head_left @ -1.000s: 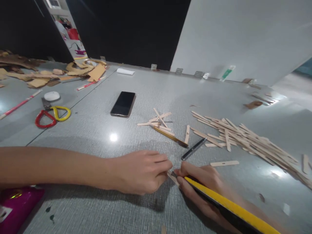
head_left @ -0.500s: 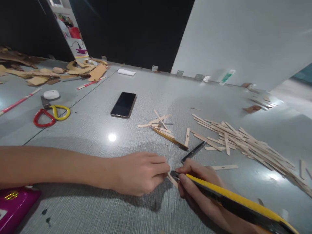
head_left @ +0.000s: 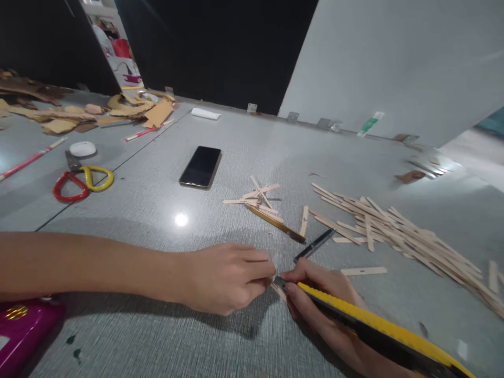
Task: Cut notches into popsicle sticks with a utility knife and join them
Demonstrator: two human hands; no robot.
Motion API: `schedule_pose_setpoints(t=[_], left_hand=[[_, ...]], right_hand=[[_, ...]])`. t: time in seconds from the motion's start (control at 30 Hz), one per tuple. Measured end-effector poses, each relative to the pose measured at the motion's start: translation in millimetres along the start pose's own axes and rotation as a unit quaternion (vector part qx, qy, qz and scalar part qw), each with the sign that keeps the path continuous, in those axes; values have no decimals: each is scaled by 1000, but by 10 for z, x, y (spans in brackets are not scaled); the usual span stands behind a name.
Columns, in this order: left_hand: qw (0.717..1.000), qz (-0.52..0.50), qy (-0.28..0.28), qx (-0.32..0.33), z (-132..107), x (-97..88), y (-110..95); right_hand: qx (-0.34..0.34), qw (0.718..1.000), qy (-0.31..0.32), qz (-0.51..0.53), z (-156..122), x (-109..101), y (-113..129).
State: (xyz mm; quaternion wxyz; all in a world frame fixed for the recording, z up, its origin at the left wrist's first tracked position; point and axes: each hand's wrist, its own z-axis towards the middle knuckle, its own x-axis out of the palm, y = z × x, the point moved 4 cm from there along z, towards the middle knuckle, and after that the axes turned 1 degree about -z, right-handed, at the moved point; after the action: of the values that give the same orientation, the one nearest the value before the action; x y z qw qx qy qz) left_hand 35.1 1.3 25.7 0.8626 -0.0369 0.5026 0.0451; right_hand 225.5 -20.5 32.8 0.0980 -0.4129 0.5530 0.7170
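My right hand (head_left: 326, 299) is closed round a yellow and black utility knife (head_left: 366, 317), its tip pointing left beside my left fingertips. My left hand (head_left: 232, 278) is closed, thumb and fingers pinched low over the table. A piece of wooden craft stick (head_left: 279, 291) shows between the two hands at the knife tip; its other end is hidden by my left fingers. Just beyond my right hand lie a black pen-like tool (head_left: 315, 244) and a gold-brown slim tool (head_left: 277, 224). A single craft stick (head_left: 364, 271) lies to the right of my right hand.
A large pile of craft sticks (head_left: 397, 231) spreads on the right, with a small cluster (head_left: 262, 195) farther in. A phone (head_left: 200, 167), scissors (head_left: 81, 184) and a white case (head_left: 83, 149) lie beyond my left arm. Cardboard scraps (head_left: 59, 118) fill the back left; a purple device (head_left: 29, 333) sits front left.
The knife tip and my right hand have shifted very slightly left, close to my left fingertips. My left hand keeps its pinch in nearly the same place.
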Motion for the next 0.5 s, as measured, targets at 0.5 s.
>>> schedule_pose_setpoints(t=[0.5], left_hand=[[999,17,48,-6,-16,-1,-12]], right_hand=[[-26,996,64,-51,17,-31,21]])
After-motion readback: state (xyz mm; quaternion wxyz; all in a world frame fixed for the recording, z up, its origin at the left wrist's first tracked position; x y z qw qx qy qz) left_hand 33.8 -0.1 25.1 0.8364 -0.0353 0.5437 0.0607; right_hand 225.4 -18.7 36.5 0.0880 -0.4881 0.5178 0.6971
